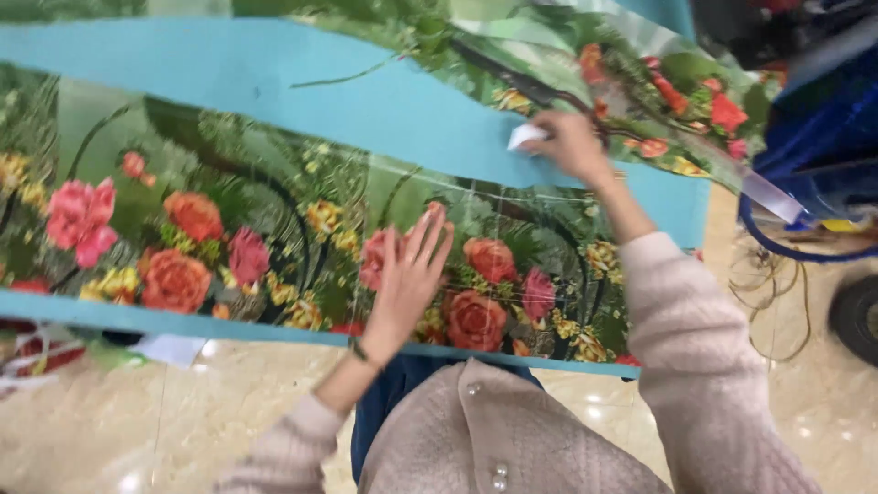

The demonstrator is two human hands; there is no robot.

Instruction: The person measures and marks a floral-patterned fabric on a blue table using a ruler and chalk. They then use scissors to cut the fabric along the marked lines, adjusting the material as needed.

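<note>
Down at the bottom, closest of all, is the person's fuzzy cream sweater (512, 439) with little round pearl buttons (499, 475). Under it shows a bit of blue trousers (389, 393), and a shiny tan floor (183, 421) lies below.

Next comes a big sheet of flower cloth (229, 238). It is spread out flat in front of the person. It has red, pink and orange roses on green leaves, and a bright blue edge (183, 322) runs along the near side. A small white scrap (169, 348) peeks out from under that edge on the left.

The left hand (407, 274) lies flat on the flowers, near the middle. Its fingers are straight and spread apart. It holds nothing; it just presses down on the cloth. A thin dark band (363, 353) goes round the wrist.

A little farther off, the right hand (572, 146) reaches out to where a wide blue band (274, 82) crosses the cloth. Its fingers are curled tight around a small white thing (526, 135). It looks like a piece of chalk or a bit of paper, but I cannot tell which. It touches the blue band.

Farthest away, more flower cloth (677, 91) lies past the blue band. Off to the right are some dark blue things (823, 128) and loose wires (777, 284) on the floor.
</note>
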